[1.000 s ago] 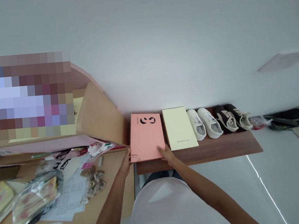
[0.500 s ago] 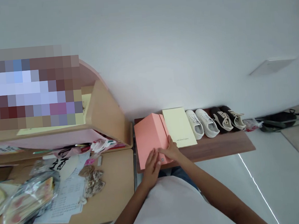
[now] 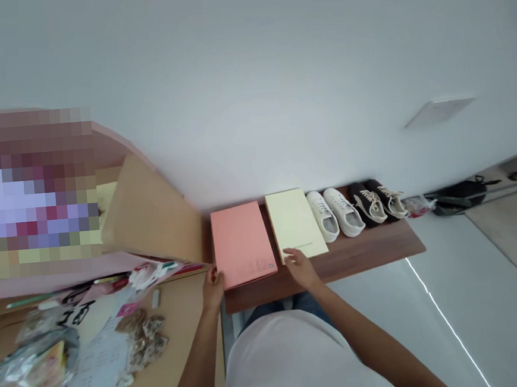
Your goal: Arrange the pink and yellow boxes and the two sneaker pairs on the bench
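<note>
**Desk:** a pale wooden desk (image 3: pixel 180 337) fills the lower left, carrying printed papers (image 3: pixel 93 364), a heap of brown scraps (image 3: pixel 143 339) and a clear plastic packet (image 3: pixel 26 378); a blurred patch hides part of the shelving above it.

**Left hand (image 3: pixel 212 289):** its fingers curl against the left edge of the pink box, near the bench's front left corner; whether they grip cannot be told.

**Pink box:** a flat pink card box (image 3: pixel 242 244) lies at the bench's left end. It looks light and stiff, with corners that could dent; its long edges look the best place to hold.

**Right hand (image 3: pixel 301 269):** open, fingers spread on the cream box's near left corner, just beside the pink box.

**Cream box:** a cream card box (image 3: pixel 294 225) lies flat and slightly askew, its far edge near the wall. It should handle much like the pink one.

**Bench:** a dark wooden bench (image 3: pixel 358 266) also holds white sneakers (image 3: pixel 332 214) and black sneakers (image 3: pixel 373 201).

**Room:** a white wall (image 3: pixel 251 98) rises behind; a dark bag (image 3: pixel 458 197) lies on the pale floor (image 3: pixel 472 296) at right.
</note>
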{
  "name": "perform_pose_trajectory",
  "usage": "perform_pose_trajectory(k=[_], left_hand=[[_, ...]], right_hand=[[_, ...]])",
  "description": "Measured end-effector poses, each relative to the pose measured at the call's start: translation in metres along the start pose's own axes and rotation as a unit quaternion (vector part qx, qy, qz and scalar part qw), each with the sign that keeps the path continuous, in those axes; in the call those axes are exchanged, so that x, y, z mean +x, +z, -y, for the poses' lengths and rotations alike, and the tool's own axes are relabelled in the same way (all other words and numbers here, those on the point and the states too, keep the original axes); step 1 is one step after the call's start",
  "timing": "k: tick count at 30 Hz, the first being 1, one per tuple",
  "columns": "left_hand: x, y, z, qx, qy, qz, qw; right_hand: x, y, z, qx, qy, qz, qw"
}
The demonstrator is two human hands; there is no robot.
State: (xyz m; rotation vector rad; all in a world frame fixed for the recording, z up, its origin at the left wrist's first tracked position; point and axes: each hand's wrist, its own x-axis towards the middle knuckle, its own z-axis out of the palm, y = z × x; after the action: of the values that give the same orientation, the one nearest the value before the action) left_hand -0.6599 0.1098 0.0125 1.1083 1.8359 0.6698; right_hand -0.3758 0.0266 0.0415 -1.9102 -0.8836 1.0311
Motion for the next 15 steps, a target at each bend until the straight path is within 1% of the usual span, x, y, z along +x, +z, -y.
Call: perform_pose_trajectory(k=[2,3,4,5,6,7,8,9,10,12,13,15], left_hand=[[-0.008,0.014,-0.015,0.031,0.065,-0.035,0.997],[-0.015,0.026,-0.024,0.038,0.102,-0.036,0.993],[-0.024,0.041,-0.034,0.033,0.141,-0.016,0.989],[-0.033,0.061,-0.044,0.022,0.171,0.032,0.985],[-0.042,0.083,-0.055,0.009,0.177,0.097,0.979],[-0.049,0.107,-0.066,-0.004,0.163,0.156,0.974],[-0.054,0.132,-0.076,-0.011,0.141,0.188,0.972],[-0.057,0.155,-0.085,-0.009,0.104,0.192,0.976],[-0.058,0.176,-0.094,-0.007,0.06,0.184,0.981],[-0.055,0.21,-0.106,-0.02,-0.003,0.161,0.987],[-0.053,0.222,-0.109,-0.036,-0.021,0.154,0.987],[-0.051,0.239,-0.11,-0.068,-0.036,0.145,0.986]], right_hand=[[0.0,-0.038,-0.014,-0.027,-0.01,-0.095,0.995],[0.003,-0.056,-0.02,-0.049,-0.002,-0.137,0.989],[0.009,-0.072,-0.025,-0.071,0.009,-0.166,0.983],[0.017,-0.086,-0.029,-0.089,0.021,-0.182,0.979],[0.025,-0.096,-0.032,-0.101,0.035,-0.181,0.978],[0.035,-0.104,-0.034,-0.105,0.05,-0.165,0.979],[0.045,-0.109,-0.036,-0.1,0.068,-0.135,0.983],[0.055,-0.112,-0.038,-0.083,0.087,-0.095,0.988],[0.064,-0.114,-0.04,-0.056,0.11,-0.052,0.991],[0.079,-0.119,-0.045,0.018,0.159,0.03,0.987],[0.084,-0.123,-0.048,0.054,0.184,0.064,0.979],[0.091,-0.135,-0.055,0.097,0.215,0.107,0.966]])
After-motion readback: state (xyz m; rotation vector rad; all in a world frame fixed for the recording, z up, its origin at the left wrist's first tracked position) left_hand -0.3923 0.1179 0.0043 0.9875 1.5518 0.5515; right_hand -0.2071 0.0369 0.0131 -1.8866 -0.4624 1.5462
